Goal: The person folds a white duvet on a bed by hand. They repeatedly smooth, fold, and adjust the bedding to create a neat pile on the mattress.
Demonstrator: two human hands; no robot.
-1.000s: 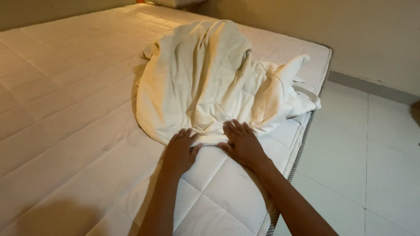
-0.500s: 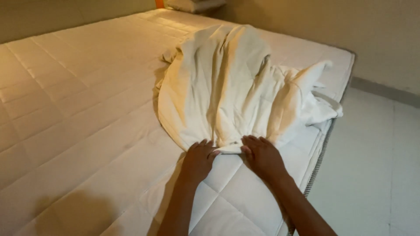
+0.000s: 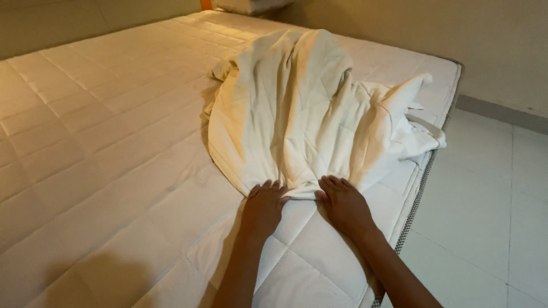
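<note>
Because the cream quilted cover [image 3: 308, 114] lies bunched in soft folds on the bare mattress [image 3: 103, 148] near its right edge, it looks light, limp and easy to drag. The left hand [image 3: 264, 206] and right hand [image 3: 344, 204] rest at its near hem, fingers together and curled, pinching the gathered edge, which seems the best place to hold it.

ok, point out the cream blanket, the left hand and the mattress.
cream blanket [image 3: 302, 114], head view, middle of the bunched folds
left hand [image 3: 264, 206], head view, back of the hand
mattress [image 3: 97, 154], head view, bare quilted top
</note>
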